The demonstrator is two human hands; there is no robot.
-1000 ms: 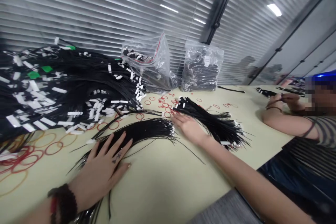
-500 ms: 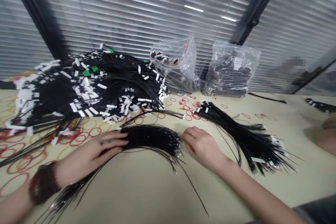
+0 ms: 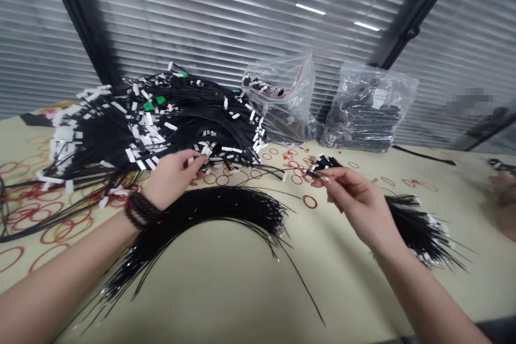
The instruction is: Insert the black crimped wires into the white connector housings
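A large heap of thin black wires with white tags (image 3: 169, 113) fills the table's left back. My left hand (image 3: 173, 178) reaches its front edge, fingertips pinched on a white-tagged black wire. My right hand (image 3: 357, 201) holds thin black wire ends between finger and thumb, next to a small cluster of black tagged wires (image 3: 327, 162). Below and between my hands, an arched bundle of loose black wires (image 3: 209, 216) lies on the table, touching neither hand. A second black bundle (image 3: 419, 231) lies past my right wrist, partly hidden by it.
Red and tan rubber bands (image 3: 36, 215) are scattered at left, with more red ones (image 3: 296, 167) mid-table. Two clear plastic bags (image 3: 282, 99) (image 3: 371, 110) hold dark goods against the window blinds. A co-worker's hand (image 3: 503, 188) shows at the right edge of the cream table (image 3: 363, 290).
Both hands have left the arched bundle and risen: the left went to the heap's edge, the right to the wires beyond the bundle. Each now pinches wire. The view has shifted slightly.
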